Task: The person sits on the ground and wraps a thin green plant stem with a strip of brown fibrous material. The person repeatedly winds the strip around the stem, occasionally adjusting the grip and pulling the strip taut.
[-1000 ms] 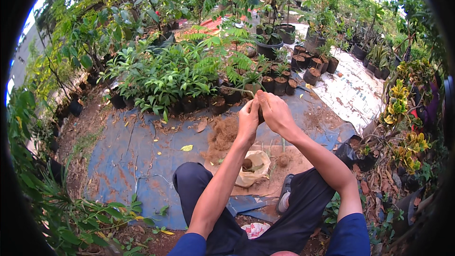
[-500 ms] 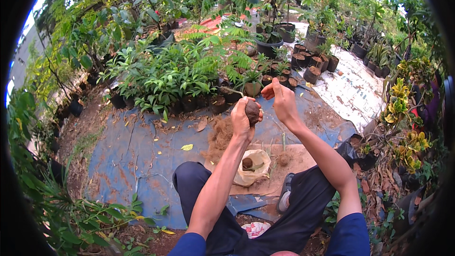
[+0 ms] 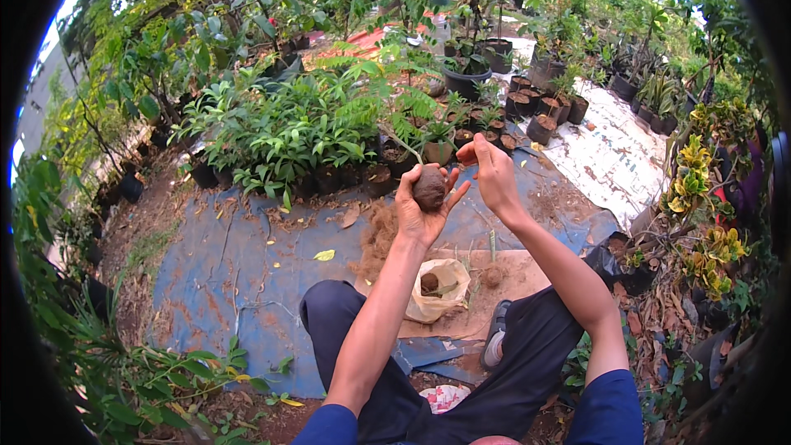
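Note:
My left hand (image 3: 414,216) cradles a round brown root ball (image 3: 428,189), with some fingers spread along its right side. A pale green stem (image 3: 404,145) rises from the ball and slants up to the left. To the right and a little higher is my right hand (image 3: 496,181), apart from the ball, its fingers bent and drawn together. Whatever those fingers may pinch is too thin or hidden to see. Below my hands stands an open cream bag (image 3: 449,303) with another brown ball (image 3: 429,283) inside. A heap of loose brown fibre (image 3: 379,241) lies left of it.
A blue tarp (image 3: 214,264) and a brown sheet (image 3: 515,268) cover the ground. Leafy potted seedlings (image 3: 288,140) line the far side, with small black pots (image 3: 541,128) at right. Shrubs (image 3: 696,189) and dry leaves border the right.
My left hand has turned and lowered slightly, so more of the root ball faces me and its fingers have loosened. The stem has shifted slightly left. My right hand has barely moved.

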### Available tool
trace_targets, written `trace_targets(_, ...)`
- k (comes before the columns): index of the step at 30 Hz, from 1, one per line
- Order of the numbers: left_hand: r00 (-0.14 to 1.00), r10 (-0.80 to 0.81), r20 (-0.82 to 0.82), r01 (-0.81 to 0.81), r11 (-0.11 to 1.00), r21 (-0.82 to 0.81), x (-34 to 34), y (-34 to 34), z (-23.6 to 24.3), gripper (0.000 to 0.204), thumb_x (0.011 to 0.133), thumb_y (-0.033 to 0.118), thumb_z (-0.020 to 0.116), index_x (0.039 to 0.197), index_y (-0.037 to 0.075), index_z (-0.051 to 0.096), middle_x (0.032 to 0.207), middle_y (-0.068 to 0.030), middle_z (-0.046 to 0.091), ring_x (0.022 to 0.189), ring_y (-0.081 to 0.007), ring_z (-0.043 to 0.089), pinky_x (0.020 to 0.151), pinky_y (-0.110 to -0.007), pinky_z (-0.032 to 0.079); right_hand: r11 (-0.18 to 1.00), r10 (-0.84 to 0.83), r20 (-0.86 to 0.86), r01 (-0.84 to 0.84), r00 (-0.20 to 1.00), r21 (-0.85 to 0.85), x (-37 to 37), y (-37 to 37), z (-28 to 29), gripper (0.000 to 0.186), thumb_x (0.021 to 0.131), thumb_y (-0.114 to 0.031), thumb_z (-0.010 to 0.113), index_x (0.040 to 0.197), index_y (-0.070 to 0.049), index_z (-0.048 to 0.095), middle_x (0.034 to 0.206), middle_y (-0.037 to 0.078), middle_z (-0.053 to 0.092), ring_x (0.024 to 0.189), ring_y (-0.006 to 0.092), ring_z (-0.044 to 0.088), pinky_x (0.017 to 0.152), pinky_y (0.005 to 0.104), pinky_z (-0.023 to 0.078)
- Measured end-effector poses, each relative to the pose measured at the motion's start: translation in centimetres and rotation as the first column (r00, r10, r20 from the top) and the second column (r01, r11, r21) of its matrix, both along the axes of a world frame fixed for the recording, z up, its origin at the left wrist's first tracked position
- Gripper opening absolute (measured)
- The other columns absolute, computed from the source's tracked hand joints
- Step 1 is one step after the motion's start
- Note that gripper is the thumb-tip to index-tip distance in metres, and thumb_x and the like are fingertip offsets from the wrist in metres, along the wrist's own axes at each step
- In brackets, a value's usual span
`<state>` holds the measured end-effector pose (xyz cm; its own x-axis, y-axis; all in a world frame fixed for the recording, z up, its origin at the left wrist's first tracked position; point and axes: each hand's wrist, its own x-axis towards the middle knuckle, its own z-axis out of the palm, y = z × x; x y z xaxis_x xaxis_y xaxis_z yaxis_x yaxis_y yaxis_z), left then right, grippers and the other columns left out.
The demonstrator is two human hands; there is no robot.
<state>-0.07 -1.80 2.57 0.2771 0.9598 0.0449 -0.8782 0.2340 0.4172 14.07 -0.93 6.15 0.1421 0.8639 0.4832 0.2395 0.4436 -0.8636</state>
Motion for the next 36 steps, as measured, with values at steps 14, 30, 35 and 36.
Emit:
trace_targets(14,0.985,0.078,-0.153,-0.086,0.995,-0.043,0.1,0.6,-1.1,0.025,0.088,0.029,0.064,0.098,0.009,0.055,0.085,-0.0053,0.061,0.069,-0.0192,0.06,0.052,-0.027,0.047,1.0,0.006,0.028,-0.005,1.0,-0.025,-0.1,0.1,-0.3,0.053,0.104,-0.04,0.041,0.089,0.005,0.067,0.079,0.012,0.067,0.078,0.0191,0.063,0.074,0.0332,0.049)
trace_targets(30,0.984,-0.086,-0.154,0.095,0.994,0.053,0.0,0.9,-1.3,0.038,0.095,0.039,0.057,0.113,0.006,0.056,0.1,-0.011,0.065,0.086,-0.025,0.066,0.072,-0.035,0.056,0.993,0.058,-0.052,-0.063,0.997,-0.102,-0.1,-0.2,0.0,0.047,0.103,-0.036,0.046,0.088,0.003,0.065,0.081,0.011,0.067,0.079,0.0184,0.064,0.073,0.0333,0.049)
trace_targets(35,0.986,-0.164,-0.043,0.167,0.984,0.07,-0.1,1.2,-1.4,0.046,0.095,0.036,0.06,0.124,0.001,0.052,0.114,-0.0184,0.063,0.108,-0.0297,0.063,0.096,-0.044,0.052,0.998,0.031,-0.053,-0.035,0.998,-0.061,0.0,-0.2,0.2,0.043,0.103,-0.034,0.047,0.09,0.003,0.065,0.083,0.011,0.067,0.08,0.0181,0.064,0.073,0.0329,0.049)
trace_targets(36,0.98,-0.196,0.029,0.194,0.979,0.068,-0.2,1.2,-1.3,0.044,0.094,0.035,0.061,0.121,0.002,0.053,0.114,-0.0182,0.064,0.107,-0.0293,0.063,0.095,-0.043,0.053,1.0,0.01,-0.024,-0.01,1.0,-0.009,0.0,-0.1,0.1,0.043,0.103,-0.034,0.047,0.09,0.003,0.065,0.083,0.011,0.067,0.08,0.018,0.064,0.073,0.0326,0.049)
